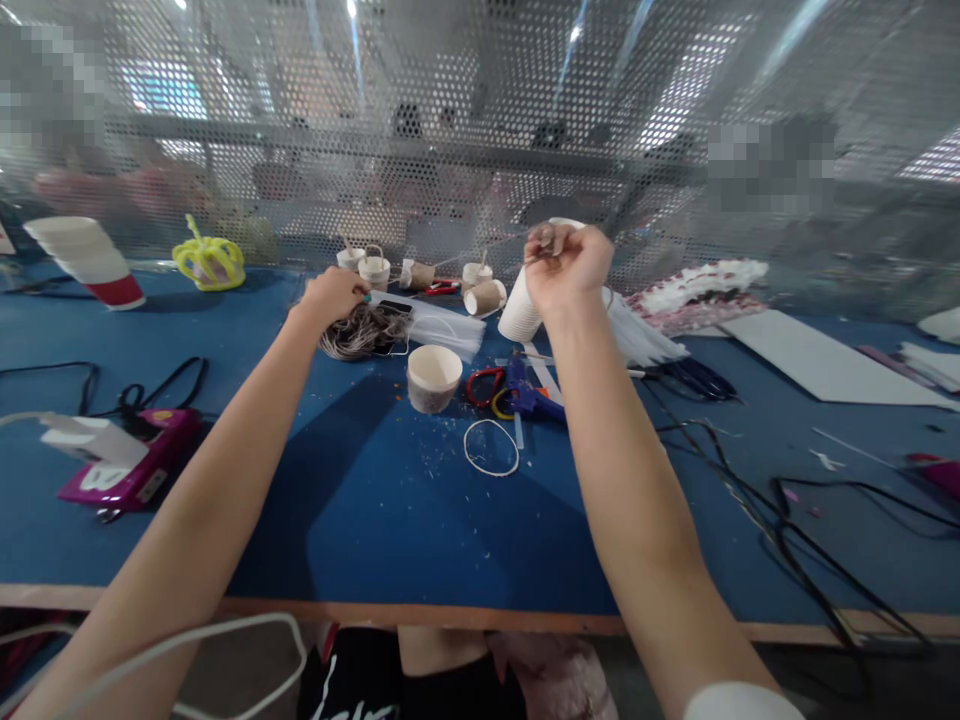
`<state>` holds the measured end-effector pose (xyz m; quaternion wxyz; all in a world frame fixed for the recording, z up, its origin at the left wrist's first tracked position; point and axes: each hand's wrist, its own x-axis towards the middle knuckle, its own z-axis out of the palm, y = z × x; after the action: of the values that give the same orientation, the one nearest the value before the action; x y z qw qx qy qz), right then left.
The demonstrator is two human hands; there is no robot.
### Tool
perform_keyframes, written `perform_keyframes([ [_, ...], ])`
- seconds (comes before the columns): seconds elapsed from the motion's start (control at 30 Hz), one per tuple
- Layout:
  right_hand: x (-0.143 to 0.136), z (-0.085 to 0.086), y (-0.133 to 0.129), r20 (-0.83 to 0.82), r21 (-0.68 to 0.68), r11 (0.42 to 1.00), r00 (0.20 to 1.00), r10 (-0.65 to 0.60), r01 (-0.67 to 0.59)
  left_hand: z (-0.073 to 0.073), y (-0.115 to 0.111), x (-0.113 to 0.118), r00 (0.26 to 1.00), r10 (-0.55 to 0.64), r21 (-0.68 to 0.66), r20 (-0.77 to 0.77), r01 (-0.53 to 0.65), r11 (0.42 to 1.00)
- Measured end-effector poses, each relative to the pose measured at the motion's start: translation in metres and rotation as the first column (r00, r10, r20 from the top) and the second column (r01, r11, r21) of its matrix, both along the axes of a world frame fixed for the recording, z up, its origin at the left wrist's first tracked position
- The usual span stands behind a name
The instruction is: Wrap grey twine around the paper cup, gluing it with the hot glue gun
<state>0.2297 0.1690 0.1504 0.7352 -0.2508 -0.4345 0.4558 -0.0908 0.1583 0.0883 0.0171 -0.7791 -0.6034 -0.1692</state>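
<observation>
Cups [519, 313] nest together behind right hand [571, 268].

Blue counter [420, 520], tan front edge at 6 o'clock. Perforated metal screen [480, 110] behind, 12 o'clock; shapes beyond it blurred. Cup stack [79, 250], white with red base, just past 9 o'clock; yellow pumpkin-like craft [210, 268] with stalk near it, toward 10. Magenta power strip [150, 475] between 8 and 9, white adapter [94, 440] plugged in. White cable [232, 627] loops at 7 to 8. Fluffy pink-and-white piece [697, 297] between 2 and 3. White board [821, 360] lies flat at 3. Tangled black cables [799, 535] toward 4.
</observation>
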Motion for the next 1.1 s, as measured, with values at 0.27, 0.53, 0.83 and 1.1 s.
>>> perform_keyframes([
  [0.27, 0.022, 0.007, -0.004, 0.141, -0.144, 0.989, 0.989, 0.054, -0.034, 0.034, -0.025, 0.021, 0.949, 0.234, 0.09, 0.21, -0.257, 0.962],
  [0.53, -0.036, -0.004, -0.03, 0.301, -0.307, 0.938, 0.919, 0.256, -0.161, 0.07, -0.06, 0.072, 0.873, -0.094, 0.231, 0.478, -0.022, 0.973],
  [0.83, -0.054, -0.004, -0.06, 0.665, -0.204, 0.87, 0.589, 0.46, -0.449, 0.082, -0.08, 0.093, 0.94, -0.141, 0.351, 0.311, 0.025, 0.936],
  [1.1, -0.051, 0.007, -0.075, 0.768, -0.167, 0.785, 0.42, 0.483, -0.597, 0.087, -0.089, 0.097, 0.966, -0.154, 0.322, 0.208, 0.081, 0.943],
])
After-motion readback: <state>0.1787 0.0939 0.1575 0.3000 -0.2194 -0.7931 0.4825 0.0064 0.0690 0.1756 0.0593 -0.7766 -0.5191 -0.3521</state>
